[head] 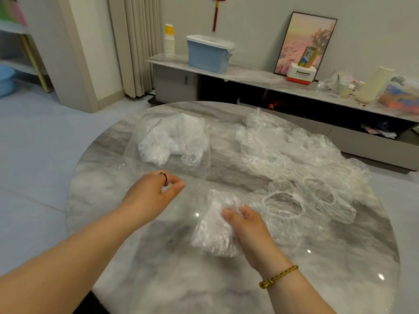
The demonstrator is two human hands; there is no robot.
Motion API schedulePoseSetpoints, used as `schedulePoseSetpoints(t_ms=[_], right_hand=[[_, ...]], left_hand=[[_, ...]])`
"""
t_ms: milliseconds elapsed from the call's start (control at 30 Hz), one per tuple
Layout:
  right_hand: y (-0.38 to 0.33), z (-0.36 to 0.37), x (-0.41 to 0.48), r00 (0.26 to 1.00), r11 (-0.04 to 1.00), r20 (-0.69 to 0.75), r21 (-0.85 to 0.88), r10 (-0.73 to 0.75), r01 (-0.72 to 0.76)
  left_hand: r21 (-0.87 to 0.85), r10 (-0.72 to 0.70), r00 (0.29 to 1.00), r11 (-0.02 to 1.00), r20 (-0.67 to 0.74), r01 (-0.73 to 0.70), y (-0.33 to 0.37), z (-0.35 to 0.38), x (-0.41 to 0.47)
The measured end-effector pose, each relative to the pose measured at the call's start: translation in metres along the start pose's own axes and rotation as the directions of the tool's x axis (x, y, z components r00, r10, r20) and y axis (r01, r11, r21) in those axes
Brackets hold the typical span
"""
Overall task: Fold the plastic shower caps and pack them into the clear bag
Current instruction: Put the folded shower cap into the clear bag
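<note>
gripping one folded cap (pixel 214 232) is the right hand (pixel 249 230) — the left hand (pixel 152 193) pinches one clear bag (pixel 132 155) at its rim.

Head cam only: looks fwd & down, close over round table (pixel 136 268), toward the wall.

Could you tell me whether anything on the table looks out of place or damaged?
Nothing stands out: unfolded shower caps are heaped on the round table's right side, packed caps sit in the clear bag, the left hand pinches its near edge, and the right hand grips a folded cap.
</note>
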State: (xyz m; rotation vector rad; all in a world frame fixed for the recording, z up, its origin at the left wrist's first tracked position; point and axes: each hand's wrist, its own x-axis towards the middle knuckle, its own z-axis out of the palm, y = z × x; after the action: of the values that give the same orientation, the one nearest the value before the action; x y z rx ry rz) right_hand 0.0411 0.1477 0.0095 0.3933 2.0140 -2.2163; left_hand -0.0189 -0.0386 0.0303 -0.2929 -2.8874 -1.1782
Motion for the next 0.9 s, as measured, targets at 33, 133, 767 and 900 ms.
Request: schedulePoseSetpoints(t_ms=[33, 133, 767, 900], right_hand=[[-0.003, 0.006, 0.005, 1.000, 1.000, -0.014, 0.021, 0.014, -0.013], [-0.007, 0.027, 0.024, 0.998, 0.994, -0.044, 0.098, 0.052, -0.047], [-0.046, 0.148, 0.158, 0.978, 0.947, -0.016, 0.254, 0.208, -0.197], [-0.058, 0.147, 0.183, 0.978, 0.929, -0.041, 0.322, 0.206, -0.182]], left_hand=[[0.100, 0.011, 0.996, 0.995, -0.085, -0.002, -0.007, -0.010, 0.010], [0.276, -0.083, 0.981, 0.953, -0.173, 0.129, -0.039, -0.028, 0.038], [-0.060, -0.250, 0.946, 0.968, -0.206, 0.243, -0.067, -0.027, 0.076], [-0.064, -0.159, 0.975, 0.987, -0.158, 0.150, -0.054, -0.025, 0.075]])
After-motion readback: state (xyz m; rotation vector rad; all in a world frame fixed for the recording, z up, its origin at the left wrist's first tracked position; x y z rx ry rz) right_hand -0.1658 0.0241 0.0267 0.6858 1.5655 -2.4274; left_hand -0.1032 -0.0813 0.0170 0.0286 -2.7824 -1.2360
